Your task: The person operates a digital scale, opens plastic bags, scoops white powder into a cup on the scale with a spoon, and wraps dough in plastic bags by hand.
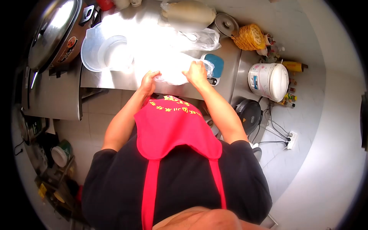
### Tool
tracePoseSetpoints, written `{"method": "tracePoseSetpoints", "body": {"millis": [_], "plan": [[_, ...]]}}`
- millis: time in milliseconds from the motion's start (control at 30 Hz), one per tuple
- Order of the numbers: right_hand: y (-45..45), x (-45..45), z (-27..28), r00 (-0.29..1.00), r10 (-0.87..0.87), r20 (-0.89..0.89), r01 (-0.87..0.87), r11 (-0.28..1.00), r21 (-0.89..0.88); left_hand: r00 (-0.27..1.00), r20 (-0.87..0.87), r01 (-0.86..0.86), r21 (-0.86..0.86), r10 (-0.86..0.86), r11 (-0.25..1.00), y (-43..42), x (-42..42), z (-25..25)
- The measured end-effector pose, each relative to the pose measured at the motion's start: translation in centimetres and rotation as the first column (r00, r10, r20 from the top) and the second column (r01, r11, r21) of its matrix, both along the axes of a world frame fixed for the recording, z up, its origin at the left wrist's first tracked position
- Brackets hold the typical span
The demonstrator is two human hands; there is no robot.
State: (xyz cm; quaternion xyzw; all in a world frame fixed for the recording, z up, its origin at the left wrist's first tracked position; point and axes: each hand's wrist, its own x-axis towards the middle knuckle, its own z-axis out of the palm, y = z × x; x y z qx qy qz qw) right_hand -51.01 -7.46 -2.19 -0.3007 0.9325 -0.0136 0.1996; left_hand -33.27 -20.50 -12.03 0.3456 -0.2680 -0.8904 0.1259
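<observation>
A clear plastic bag (pixel 175 78), its upper part washed out by glare, lies over the front edge of the steel counter (pixel 111 80). My left hand (pixel 148 81) has its fingers closed at the bag's left side. At the other side, my right hand (pixel 197 73) is in a fist, gripping the bag's plastic. What the bag holds is lost in the bright light. Just beyond my right hand sits a blue-topped kitchen scale (pixel 214 66), partly covered by loose plastic. A translucent plastic tub (pixel 92 51) stands to the left of my left hand.
Behind the bag are another plastic bag (pixel 205 40), a large pale filled bag (pixel 189 15) and a metal lid (pixel 226 25). A woven yellow basket (pixel 249 37) and white lidded bucket (pixel 268 80) stand right. A big lidded cooker (pixel 57 42) is left; a black round appliance (pixel 248 116) sits lower right.
</observation>
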Motion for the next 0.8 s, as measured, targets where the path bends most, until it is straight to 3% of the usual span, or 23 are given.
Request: {"method": "tracePoseSetpoints", "body": {"millis": [133, 200, 267, 367, 400, 433, 467, 500, 533, 600, 667, 733, 767, 800], "plan": [[-2.2, 2.6, -1.4, 0.995, -0.054, 0.087, 0.061, 0.995, -0.074, 0.998, -0.068, -0.002, 0.119, 0.011, 0.993, -0.2, -0.5, -2.8], [-3.0, 3.0, -1.4, 0.974, -0.089, 0.21, 0.117, 0.985, -0.125, 0.988, -0.145, 0.098, 0.284, -0.059, 0.954, -0.7, -1.1, -4.4], [-2.0, 2.0, -3.8, 0.988, -0.084, 0.131, 0.111, 0.971, -0.214, 0.986, -0.15, 0.102, 0.247, -0.066, 0.964, -0.8, -1.2, -2.7], [0.5, 0.0, -4.8, 0.884, -0.185, 0.43, 0.347, 0.875, -0.337, 0.982, -0.168, 0.123, 0.237, -0.084, 0.964, -0.4, -1.9, 0.5], [1.3, -0.4, -4.8, 0.882, -0.191, 0.43, 0.354, 0.872, -0.34, 0.98, -0.179, 0.138, 0.265, -0.092, 0.954, -0.2, -2.2, 1.7], [2.1, -0.7, -4.6, 0.773, -0.263, 0.577, 0.492, 0.823, -0.284, 0.979, -0.18, 0.144, 0.262, -0.099, 0.954, 0.0, -2.5, 3.3], [2.7, -1.3, -4.4, 0.636, -0.317, 0.703, 0.61, 0.765, -0.207, 0.984, -0.078, 0.166, 0.118, -0.158, 0.979, -0.1, -2.7, 4.9], [3.4, -1.5, -4.6, 0.575, -0.282, 0.768, 0.672, 0.698, -0.247, 0.98, 0.035, 0.198, -0.026, -0.197, 0.98, 0.0, -2.9, 5.7], [4.3, -1.6, -4.7, 0.573, -0.283, 0.769, 0.674, 0.697, -0.245, 0.979, 0.037, 0.2, -0.026, -0.199, 0.979, 0.2, -2.8, 5.5], [5.4, -2.2, -4.5, 0.493, -0.164, 0.855, 0.716, 0.635, -0.291, 0.928, 0.334, 0.275, -0.312, -0.167, 0.909, -0.3, -2.7, 4.9], [4.5, -1.5, -4.5, 0.438, -0.136, 0.889, 0.759, 0.586, -0.284, 0.916, 0.357, 0.305, -0.325, -0.183, 0.895, 0.1, -2.1, 4.9], [3.5, -1.9, -5.1, 0.423, -0.117, 0.899, 0.722, 0.643, -0.256, 0.919, 0.374, 0.297, -0.443, -0.127, 0.846, 0.2, -2.3, 8.0], [4.1, -2.0, -5.2, 0.32, -0.076, 0.944, 0.814, 0.532, -0.233, 0.918, 0.379, 0.297, -0.451, -0.121, 0.842, -0.1, -2.2, 7.9], [3.9, -2.2, -5.3, 0.319, -0.068, 0.945, 0.813, 0.532, -0.236, 0.914, 0.383, 0.313, -0.465, -0.131, 0.828, -0.3, -2.0, 7.3]]}}
